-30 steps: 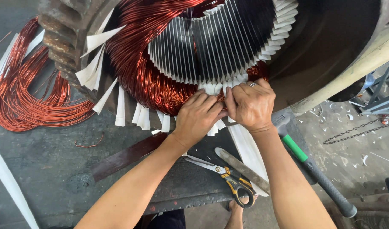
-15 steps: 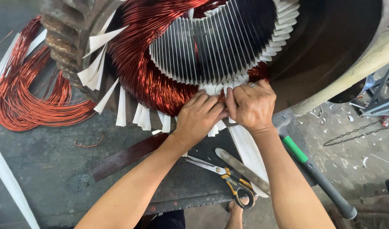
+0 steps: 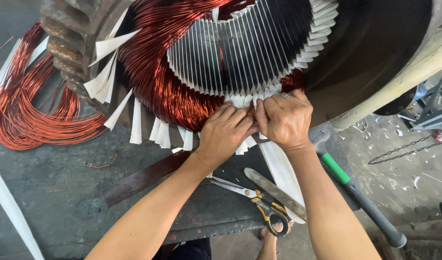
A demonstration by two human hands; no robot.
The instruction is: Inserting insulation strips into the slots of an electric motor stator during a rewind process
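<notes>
Dark workbench (image 3: 47,202), concrete floor (image 3: 404,159) (w/ paper scraps).

My left hand (image 3: 224,135) has slid a touch toward the bench's near edge; my right hand (image 3: 284,119) barely shifted against the white paper strips (image 3: 240,100).

Copper winding (image 3: 173,91) bulging from the stator's lower rim, white insulation strips (image 3: 240,101) pinched upright between slots

A motor-rewinding workshop: a large rusty iron stator (image 3: 62,43) wound with copper coils (image 3: 168,82) at twelve o'clock, loose copper wire (image 3: 33,115) at nine, yellow-handled scissors (image 3: 259,204) on the grimy dark tabletop (image 3: 52,192) at six.
</notes>
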